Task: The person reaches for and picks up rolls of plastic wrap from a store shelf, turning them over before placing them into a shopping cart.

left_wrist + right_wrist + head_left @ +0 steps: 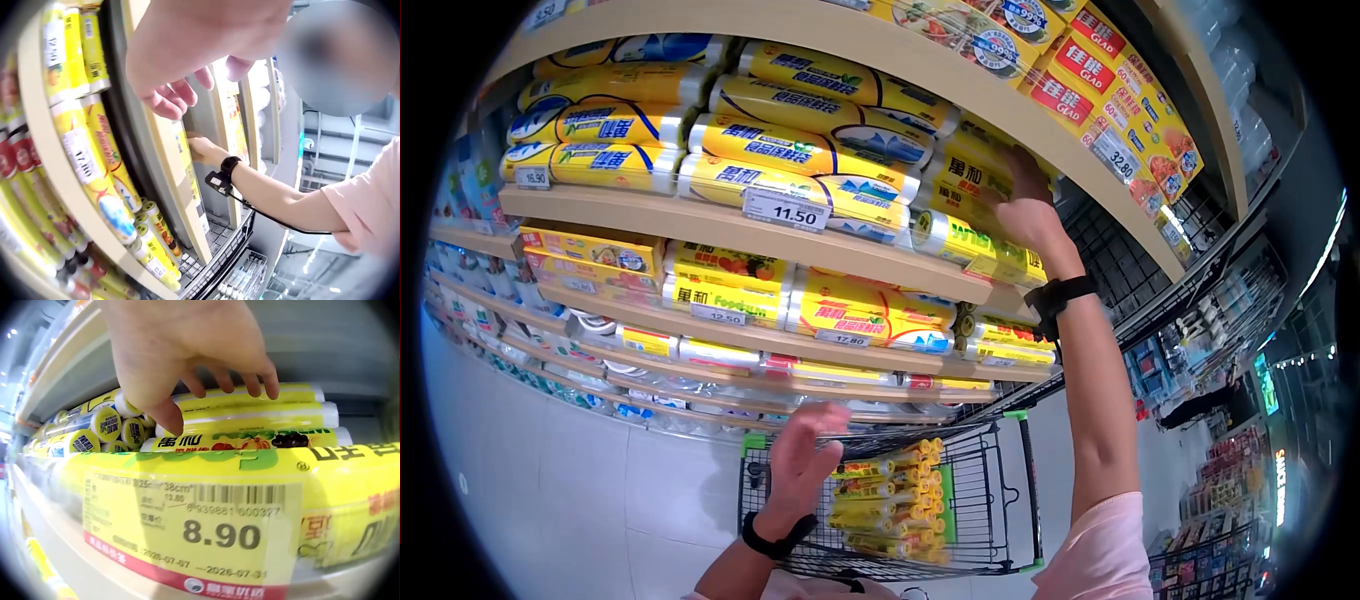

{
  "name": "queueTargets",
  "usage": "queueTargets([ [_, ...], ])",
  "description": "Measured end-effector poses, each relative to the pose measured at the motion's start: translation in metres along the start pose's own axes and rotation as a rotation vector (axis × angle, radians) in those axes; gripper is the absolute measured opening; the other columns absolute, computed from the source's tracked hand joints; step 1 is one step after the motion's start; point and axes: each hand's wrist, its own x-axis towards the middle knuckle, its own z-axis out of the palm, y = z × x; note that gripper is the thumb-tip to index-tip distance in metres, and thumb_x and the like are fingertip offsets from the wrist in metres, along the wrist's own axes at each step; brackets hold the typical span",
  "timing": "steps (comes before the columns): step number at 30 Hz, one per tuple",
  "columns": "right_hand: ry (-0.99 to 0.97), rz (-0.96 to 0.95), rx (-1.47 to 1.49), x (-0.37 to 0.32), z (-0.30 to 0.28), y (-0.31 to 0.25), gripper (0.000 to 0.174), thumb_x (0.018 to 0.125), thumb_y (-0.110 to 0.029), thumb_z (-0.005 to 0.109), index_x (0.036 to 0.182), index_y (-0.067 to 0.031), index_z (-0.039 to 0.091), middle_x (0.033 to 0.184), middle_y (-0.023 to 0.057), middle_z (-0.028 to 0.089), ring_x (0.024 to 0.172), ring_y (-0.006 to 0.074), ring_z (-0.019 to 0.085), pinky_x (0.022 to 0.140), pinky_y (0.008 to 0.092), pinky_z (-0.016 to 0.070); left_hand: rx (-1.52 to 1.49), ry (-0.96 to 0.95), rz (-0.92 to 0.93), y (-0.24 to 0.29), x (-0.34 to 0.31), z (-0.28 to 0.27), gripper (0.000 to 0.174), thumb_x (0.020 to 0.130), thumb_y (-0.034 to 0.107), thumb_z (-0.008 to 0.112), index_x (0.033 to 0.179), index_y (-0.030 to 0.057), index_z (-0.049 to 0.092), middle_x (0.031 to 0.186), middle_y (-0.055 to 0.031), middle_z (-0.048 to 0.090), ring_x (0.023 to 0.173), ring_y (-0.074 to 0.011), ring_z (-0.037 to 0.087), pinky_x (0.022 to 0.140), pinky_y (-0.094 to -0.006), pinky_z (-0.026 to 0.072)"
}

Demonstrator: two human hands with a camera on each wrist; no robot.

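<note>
My right hand (1030,208) reaches into the right end of an upper shelf, over yellow rolls of food bags (965,172). In the right wrist view the hand (187,347) hangs over several rolls (256,417) with fingers spread and bent slightly down, gripping none. A front roll (350,487) lies along the shelf edge behind an 8.90 price tag (194,528). Low over the shopping cart (990,480), my left hand (802,455) is raised with nothing in it. Its fingers (167,103) hang loosely bent in the left wrist view.
Inside the cart lies a stack of yellow rolls (880,505). More rolls (770,150) fill the shelf to the left, behind the shelf edge (650,215). Boxes of Glad wrap (1100,90) stand on the shelf above. Lower shelves hold more rolls (870,310).
</note>
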Motion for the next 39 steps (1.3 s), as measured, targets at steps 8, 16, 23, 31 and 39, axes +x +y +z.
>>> queueTargets([
  [8, -0.067, -0.052, -0.08, 0.023, -0.011, 0.007, 0.078, 0.082, -0.022, 0.076, 0.148, -0.0053, 0.038, 0.147, 0.0241, 0.044, 0.135, 0.0412, 0.044, 0.112, 0.0455, 0.0391, 0.856, -0.128, 0.531, 0.003, 0.152, 0.058, 0.052, 0.082, 0.005, 0.066, 0.133, 0.0018, 0.057, 0.148, -0.0206, 0.043, 0.144, -0.0421, 0.034, 0.118, -0.0515, 0.0285],
  [16, 0.018, -0.12, -0.049, 0.046, 0.01, 0.037, 0.069, 0.083, -0.028, 0.077, 0.139, -0.0019, 0.046, 0.134, 0.0244, 0.054, 0.122, 0.0409, 0.055, 0.101, 0.0461, 0.047, 0.886, -0.027, 0.585, -0.059, 0.169, 0.067, 0.047, 0.081, 0.002, 0.065, 0.127, 0.0028, 0.059, 0.148, -0.0227, 0.042, 0.146, -0.0448, 0.03, 0.117, -0.0617, 0.0239],
  [23, 0.27, -0.204, -0.144, 0.053, 0.024, 0.049, 0.046, 0.093, -0.038, 0.065, 0.119, 0.0002, 0.062, 0.108, 0.0212, 0.067, 0.1, 0.0383, 0.065, 0.091, 0.047, 0.0508, 0.897, -0.023, 0.677, -0.074, 0.172, 0.057, 0.036, 0.077, -0.004, 0.063, 0.112, 0.005, 0.061, 0.136, -0.0191, 0.055, 0.14, -0.0442, 0.042, 0.116, -0.0594, 0.0254],
  [31, 0.097, -0.118, -0.126, 0.041, 0.011, 0.042, 0.058, 0.089, -0.029, 0.07, 0.136, -0.0009, 0.05, 0.131, 0.0261, 0.055, 0.123, 0.0435, 0.05, 0.102, 0.0484, 0.0426, 0.937, -0.024, 0.715, -0.075, 0.175, 0.056, 0.038, 0.076, -0.003, 0.064, 0.112, 0.0059, 0.063, 0.133, -0.0186, 0.057, 0.137, -0.044, 0.045, 0.116, -0.0567, 0.0278],
  [39, 0.097, -0.04, -0.164, 0.026, -0.001, 0.046, 0.061, 0.086, -0.023, 0.073, 0.138, -0.0034, 0.047, 0.127, 0.0232, 0.058, 0.12, 0.0443, 0.054, 0.101, 0.0485, 0.0448, 0.969, -0.008, 0.694, -0.076, 0.171, 0.061, 0.039, 0.075, -0.002, 0.065, 0.114, 0.0065, 0.064, 0.136, -0.0174, 0.053, 0.14, -0.0435, 0.042, 0.115, -0.0603, 0.0268],
])
